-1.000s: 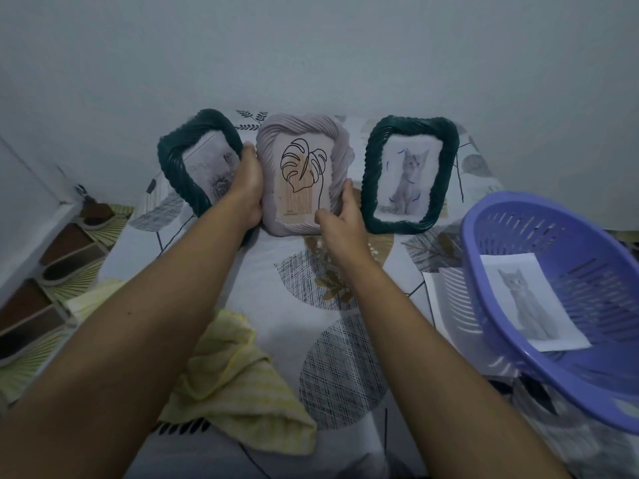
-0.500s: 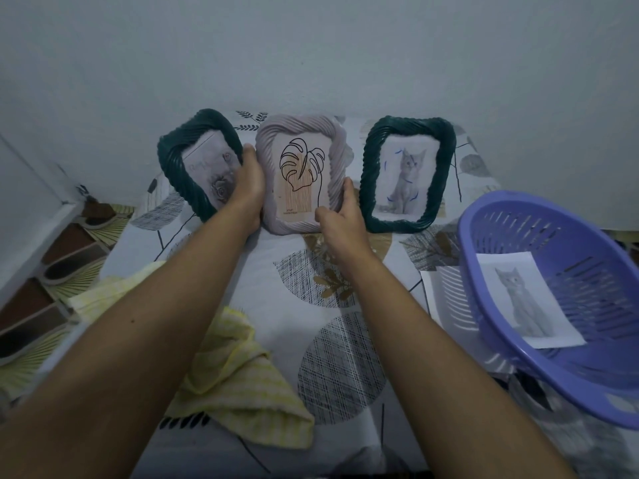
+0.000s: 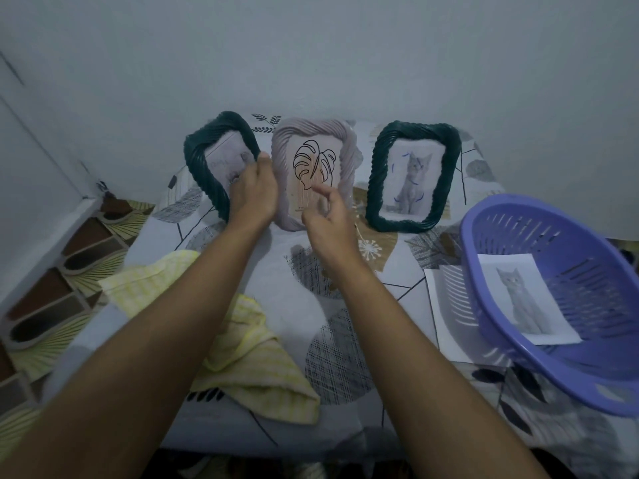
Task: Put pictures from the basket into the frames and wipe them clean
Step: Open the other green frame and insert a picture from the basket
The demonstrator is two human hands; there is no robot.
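Three frames stand against the wall. In the middle is the mauve frame point(image 3: 347, 150) with a leaf drawing. My left hand point(image 3: 256, 195) grips its left edge, thumb up near the top. My right hand point(image 3: 328, 219) hovers in front of its lower right part, fingers loosely curled and holding nothing. The left green frame point(image 3: 200, 160) holds a faint picture, partly hidden by my left hand. A cat picture sits in the right green frame point(image 3: 377, 188). The purple basket point(image 3: 484, 305) at the right contains another cat picture point(image 3: 525, 299). A yellow cloth point(image 3: 256, 361) lies crumpled under my left forearm.
A white sheet of paper point(image 3: 446, 312) lies partly under the basket. The table point(image 3: 311, 305) has a leaf-patterned cover and stands against a plain wall. Patterned floor tiles point(image 3: 62, 281) show past its left edge.
My right hand has let go of the mauve frame's right edge and pulled back slightly, fingers now loose. My left hand stays at the frame's left edge.
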